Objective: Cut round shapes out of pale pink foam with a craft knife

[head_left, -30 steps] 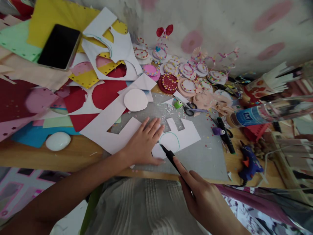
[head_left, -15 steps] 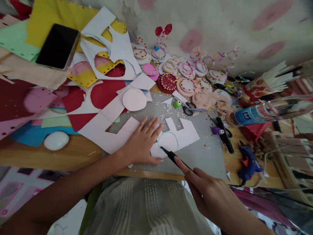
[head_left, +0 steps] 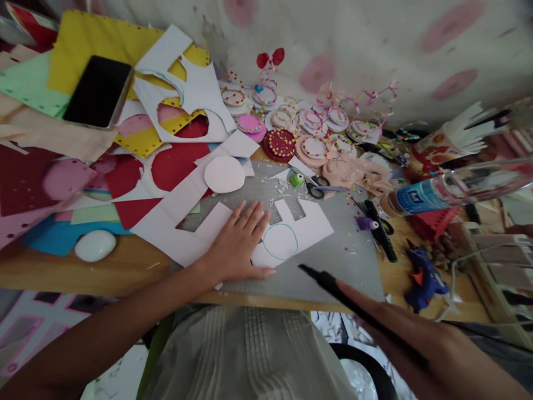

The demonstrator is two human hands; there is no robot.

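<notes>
My left hand (head_left: 238,243) lies flat, fingers spread, on a white paper piece (head_left: 310,225) that rests on a grey cutting mat (head_left: 341,264). A circle (head_left: 280,242) outlined in teal is drawn on that paper, just right of my fingers. My right hand (head_left: 420,339) grips a black pen (head_left: 328,284) low at the right; its tip hangs off the paper, near the mat's front edge. A cut-out white disc (head_left: 224,174) sits beyond my left hand.
Coloured paper sheets and scraps cover the left of the wooden table (head_left: 125,266), with a phone (head_left: 99,91) on top. Decorated round pieces (head_left: 280,144), scissors (head_left: 320,186), a blue glue gun (head_left: 422,278), a plastic bottle (head_left: 453,191) and a white pebble-shaped object (head_left: 95,245) crowd the far and right sides.
My right hand has pulled the pen back from the drawn circle toward me and to the right. My left hand has stayed pressed on the paper.
</notes>
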